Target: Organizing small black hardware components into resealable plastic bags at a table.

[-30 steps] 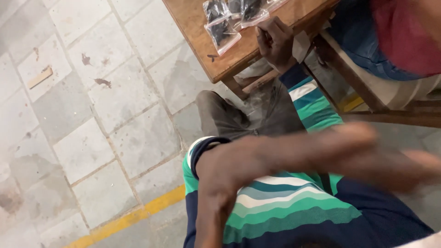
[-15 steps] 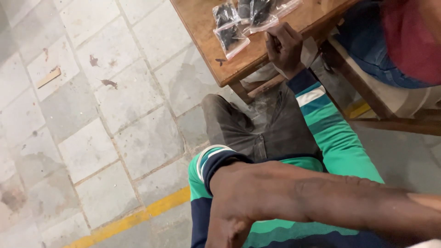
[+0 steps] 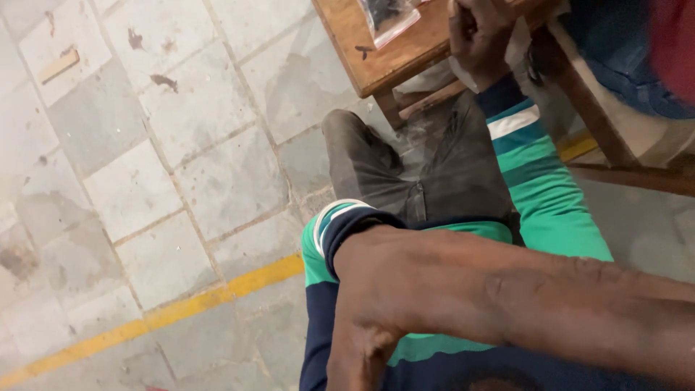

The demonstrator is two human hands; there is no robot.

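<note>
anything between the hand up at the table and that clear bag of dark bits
Nothing visible. Only a bare strip of the wooden table separates the right hand from the clear bag. A small dark piece lies on the bag's far side, off that line.

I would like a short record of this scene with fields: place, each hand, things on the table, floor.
place: person seated beside a wooden table, seen from above
right hand: at the table edge, fingers curled; whether it holds anything cannot be told
left hand: out of the frame; only the bare forearm crosses the lap
on the table: clear plastic bag with dark small parts, left of the right hand
clothing: green striped sleeve, dark grey trousers
floor: grey tiles with a yellow line
</note>
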